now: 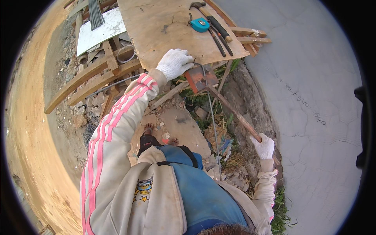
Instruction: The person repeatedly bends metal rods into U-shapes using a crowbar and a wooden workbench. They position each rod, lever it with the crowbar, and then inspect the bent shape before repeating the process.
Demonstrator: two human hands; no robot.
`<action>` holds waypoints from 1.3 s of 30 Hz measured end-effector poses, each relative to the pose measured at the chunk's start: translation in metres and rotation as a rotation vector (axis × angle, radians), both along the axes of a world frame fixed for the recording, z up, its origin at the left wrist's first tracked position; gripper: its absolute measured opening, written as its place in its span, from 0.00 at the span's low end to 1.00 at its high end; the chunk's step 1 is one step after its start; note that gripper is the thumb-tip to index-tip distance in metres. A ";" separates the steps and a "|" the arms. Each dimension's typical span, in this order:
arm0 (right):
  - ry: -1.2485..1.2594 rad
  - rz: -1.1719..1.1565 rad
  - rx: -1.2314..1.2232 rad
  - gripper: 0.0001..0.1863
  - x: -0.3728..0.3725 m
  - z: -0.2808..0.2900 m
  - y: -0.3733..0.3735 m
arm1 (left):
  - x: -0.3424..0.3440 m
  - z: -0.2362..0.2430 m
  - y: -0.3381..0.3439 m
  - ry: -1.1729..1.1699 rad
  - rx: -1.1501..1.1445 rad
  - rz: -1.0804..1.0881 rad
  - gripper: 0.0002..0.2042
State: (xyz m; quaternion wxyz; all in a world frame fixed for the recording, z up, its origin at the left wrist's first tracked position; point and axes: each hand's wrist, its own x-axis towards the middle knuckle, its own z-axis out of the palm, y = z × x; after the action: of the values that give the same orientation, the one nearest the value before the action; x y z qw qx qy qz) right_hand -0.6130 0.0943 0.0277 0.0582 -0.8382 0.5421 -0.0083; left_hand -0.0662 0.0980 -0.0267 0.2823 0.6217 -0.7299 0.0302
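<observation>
My left hand (174,62), in a white glove, is closed over the bent end of a thin metal rod (213,125) at the front edge of a plywood board (152,27). The rod crosses a rusty red metal block (196,80) and runs down past my body. My right hand (262,145), also gloved, grips a long rusty bar (235,111), which reaches up to the block. On the board lie a teal tape measure (199,24), a claw hammer (217,25) and a long-handled tool (219,45) that looks like pliers or cutters.
Timber frames (80,84), a white panel (102,33) and bundled rods (94,11) lie at upper left over rubble and a dirt path (35,117). A cracked grey wall or surface (313,98) runs along the right. My bare feet stand on broken concrete (180,119).
</observation>
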 end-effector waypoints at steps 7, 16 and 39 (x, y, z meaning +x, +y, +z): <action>0.090 0.125 0.010 0.24 0.008 0.006 -0.074 | 0.000 0.002 0.002 0.014 -0.002 0.006 0.13; 0.154 0.193 0.014 0.17 0.012 -0.001 -0.111 | 0.001 0.003 0.001 0.025 0.021 0.001 0.13; 0.142 0.081 -0.009 0.22 0.011 0.007 -0.068 | 0.001 0.007 0.000 0.020 0.043 0.004 0.12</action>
State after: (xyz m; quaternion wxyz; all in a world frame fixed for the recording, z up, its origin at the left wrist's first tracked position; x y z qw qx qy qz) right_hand -0.6017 0.0265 0.0351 0.0162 -0.8582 0.5106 0.0509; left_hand -0.0657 0.0982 -0.0200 0.2759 0.6295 -0.7263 0.0087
